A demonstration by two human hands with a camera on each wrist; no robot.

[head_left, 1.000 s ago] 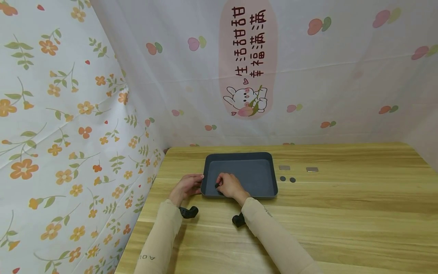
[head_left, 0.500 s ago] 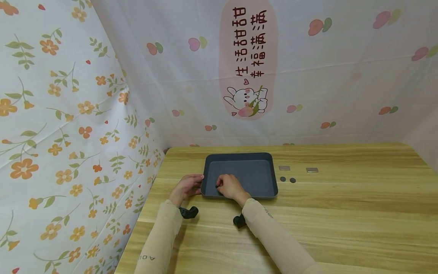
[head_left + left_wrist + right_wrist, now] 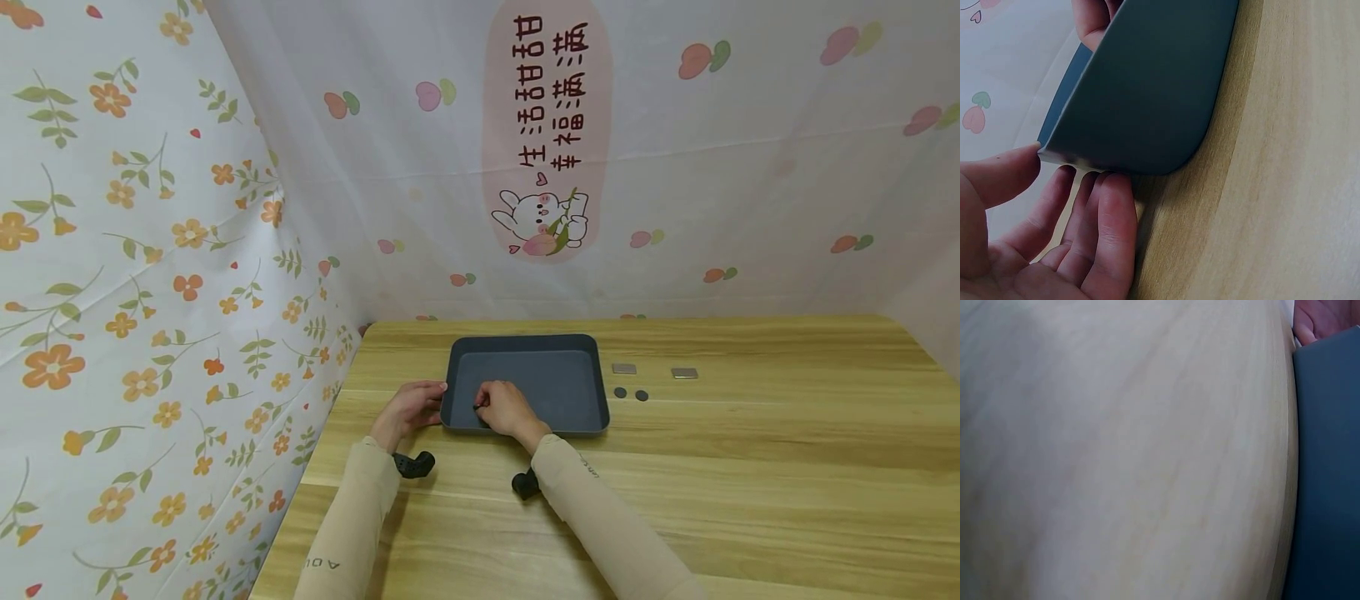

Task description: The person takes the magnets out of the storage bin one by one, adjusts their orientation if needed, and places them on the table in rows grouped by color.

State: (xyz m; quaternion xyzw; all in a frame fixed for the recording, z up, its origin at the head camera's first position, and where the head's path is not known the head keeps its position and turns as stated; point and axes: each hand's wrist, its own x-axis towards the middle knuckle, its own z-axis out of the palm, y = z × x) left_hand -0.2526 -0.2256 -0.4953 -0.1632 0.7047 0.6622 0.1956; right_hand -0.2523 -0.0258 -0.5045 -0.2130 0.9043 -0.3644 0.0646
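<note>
A dark grey rectangular baking tray (image 3: pixel 558 392) lies on the wooden table. At its left side is my left hand (image 3: pixel 408 408), its fingertips resting on the outer wall. In the left wrist view, the thumb of my left hand (image 3: pixel 1066 237) touches the rim corner while the other fingers press the wall lower down. My right hand (image 3: pixel 506 408) reaches over the tray's front wall and pinches a small dark piece (image 3: pixel 477 407) just above or on the tray floor. Its kind cannot be made out, as the fingers cover most of it. The right wrist view misses this hand's fingers.
To the right of the tray lie two silver rectangular plates (image 3: pixel 624 368) and two small dark discs (image 3: pixel 620 392) on the wooden table (image 3: pixel 787 467). A flowered curtain (image 3: pixel 150 292) hangs at the left, and a printed cloth (image 3: pixel 675 167) stands behind the table.
Both hands and the tray stay in nearly the same place. The right hand's fingers shift very slightly with the dark piece. The view drifts a little.
</note>
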